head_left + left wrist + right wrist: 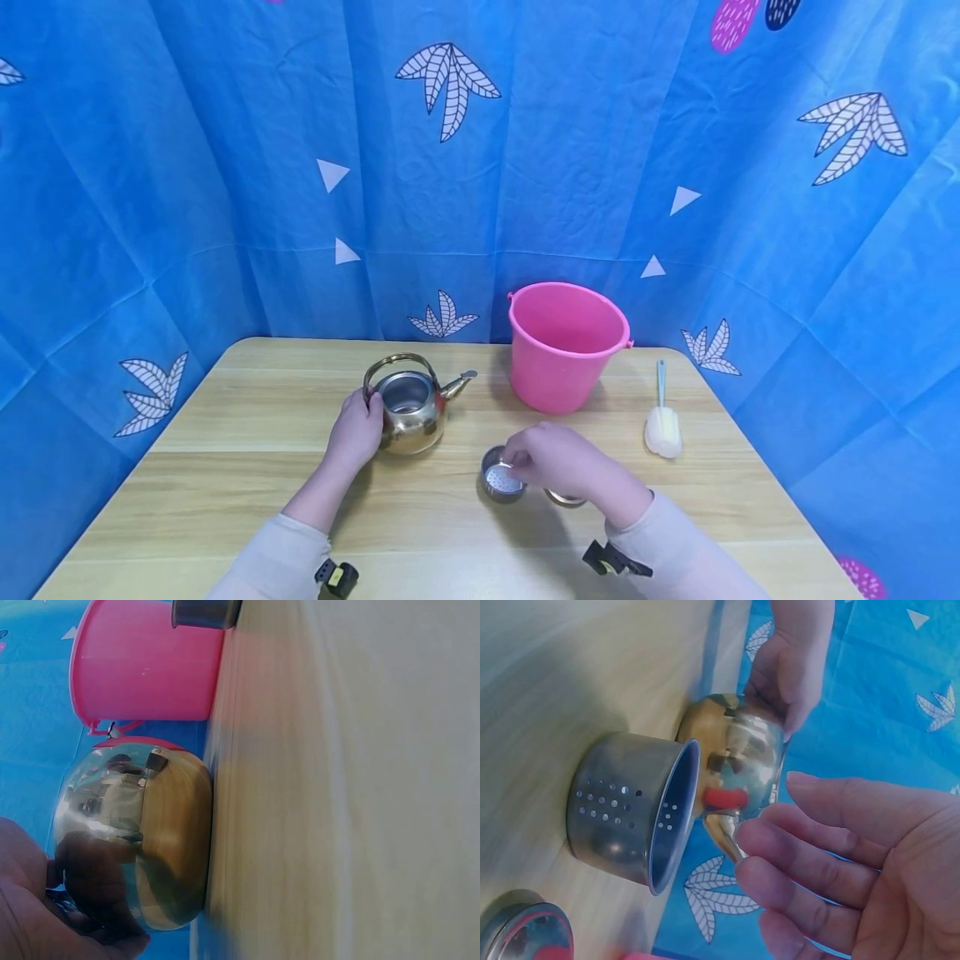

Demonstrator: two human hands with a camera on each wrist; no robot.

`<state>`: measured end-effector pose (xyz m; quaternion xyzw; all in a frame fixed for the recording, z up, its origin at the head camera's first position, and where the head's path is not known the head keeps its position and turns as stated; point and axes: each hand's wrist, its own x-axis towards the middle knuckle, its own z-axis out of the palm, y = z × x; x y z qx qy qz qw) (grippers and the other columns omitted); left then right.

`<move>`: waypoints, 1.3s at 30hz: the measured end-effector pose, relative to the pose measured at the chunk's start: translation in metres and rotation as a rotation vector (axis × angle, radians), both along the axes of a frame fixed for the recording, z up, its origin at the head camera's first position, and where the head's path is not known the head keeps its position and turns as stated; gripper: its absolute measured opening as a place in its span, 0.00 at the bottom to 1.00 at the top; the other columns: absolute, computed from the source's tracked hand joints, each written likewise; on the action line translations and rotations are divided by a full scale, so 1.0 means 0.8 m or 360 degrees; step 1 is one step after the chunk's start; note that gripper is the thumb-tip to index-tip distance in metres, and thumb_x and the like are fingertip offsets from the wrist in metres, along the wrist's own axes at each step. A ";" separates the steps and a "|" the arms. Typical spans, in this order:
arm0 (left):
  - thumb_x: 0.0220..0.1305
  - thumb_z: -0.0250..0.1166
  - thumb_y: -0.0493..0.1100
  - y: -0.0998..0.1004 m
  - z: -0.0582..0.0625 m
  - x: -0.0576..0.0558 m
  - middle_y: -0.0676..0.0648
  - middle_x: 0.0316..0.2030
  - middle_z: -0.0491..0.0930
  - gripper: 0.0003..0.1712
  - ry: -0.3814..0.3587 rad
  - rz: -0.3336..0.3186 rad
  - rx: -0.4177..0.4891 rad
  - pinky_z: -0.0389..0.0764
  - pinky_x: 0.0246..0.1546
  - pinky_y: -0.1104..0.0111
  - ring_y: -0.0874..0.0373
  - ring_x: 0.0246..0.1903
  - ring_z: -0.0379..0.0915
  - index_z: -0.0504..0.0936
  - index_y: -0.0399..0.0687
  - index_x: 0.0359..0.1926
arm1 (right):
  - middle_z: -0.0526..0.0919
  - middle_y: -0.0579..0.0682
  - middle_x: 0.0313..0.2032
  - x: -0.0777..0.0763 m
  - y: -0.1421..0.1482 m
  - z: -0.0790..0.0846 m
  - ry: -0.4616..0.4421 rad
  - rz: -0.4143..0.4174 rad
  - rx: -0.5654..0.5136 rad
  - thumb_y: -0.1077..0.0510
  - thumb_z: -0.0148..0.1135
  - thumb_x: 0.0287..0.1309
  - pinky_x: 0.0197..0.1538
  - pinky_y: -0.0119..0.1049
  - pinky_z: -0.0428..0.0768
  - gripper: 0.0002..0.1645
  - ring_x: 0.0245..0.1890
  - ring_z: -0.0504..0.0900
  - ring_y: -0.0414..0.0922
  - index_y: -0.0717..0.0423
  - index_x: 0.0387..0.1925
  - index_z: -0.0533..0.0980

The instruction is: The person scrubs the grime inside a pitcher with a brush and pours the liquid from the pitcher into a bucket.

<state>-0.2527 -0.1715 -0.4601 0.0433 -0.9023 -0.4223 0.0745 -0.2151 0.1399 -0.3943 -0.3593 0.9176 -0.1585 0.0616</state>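
A gold-coloured metal teapot point(411, 421), its lid off and its spout toward the right, stands on the table. My left hand point(358, 429) grips it at the left foot of its arched handle; in the left wrist view, the fingers point(30, 900) wrap in at the pot's side. Just over a perforated steel tea strainer point(502, 478) is my right hand point(551, 457). The right wrist view shows this hand's fingers loosely bent beside the rim of the upright strainer point(630, 810), with nothing between them. A round lid point(532, 934) lies beside the strainer, partly hidden under my right hand in the head view.
Behind the strainer stands a pink bucket point(551, 379). A white sponge brush point(663, 432) with a light blue handle lies at the right of the wooden table point(247, 467). A blue patterned curtain point(450, 208) hangs around the table's back and sides.
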 end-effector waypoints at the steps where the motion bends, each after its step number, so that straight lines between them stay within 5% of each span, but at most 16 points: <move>1: 0.79 0.39 0.46 0.000 0.000 0.000 0.21 0.63 0.65 0.30 -0.0001 0.0000 -0.0001 0.61 0.67 0.41 0.28 0.65 0.60 0.61 0.22 0.67 | 0.87 0.40 0.34 0.000 0.000 0.001 -0.0002 -0.0005 0.0000 0.59 0.72 0.55 0.43 0.34 0.82 0.07 0.35 0.83 0.37 0.53 0.38 0.86; 28: 0.79 0.41 0.47 -0.001 -0.003 -0.004 0.27 0.54 0.72 0.25 0.0032 0.0003 0.0036 0.67 0.62 0.41 0.33 0.60 0.67 0.70 0.28 0.56 | 0.85 0.38 0.31 0.003 0.020 0.019 -0.0038 -0.0090 -0.0062 0.59 0.73 0.55 0.41 0.36 0.82 0.08 0.33 0.82 0.36 0.54 0.39 0.85; 39: 0.78 0.41 0.47 -0.002 -0.005 -0.005 0.24 0.58 0.69 0.29 0.0036 0.0005 0.0035 0.66 0.63 0.41 0.30 0.62 0.65 0.67 0.24 0.61 | 0.85 0.39 0.31 0.002 0.034 0.028 -0.0070 -0.0159 -0.0138 0.62 0.74 0.53 0.40 0.36 0.83 0.07 0.33 0.83 0.37 0.52 0.36 0.85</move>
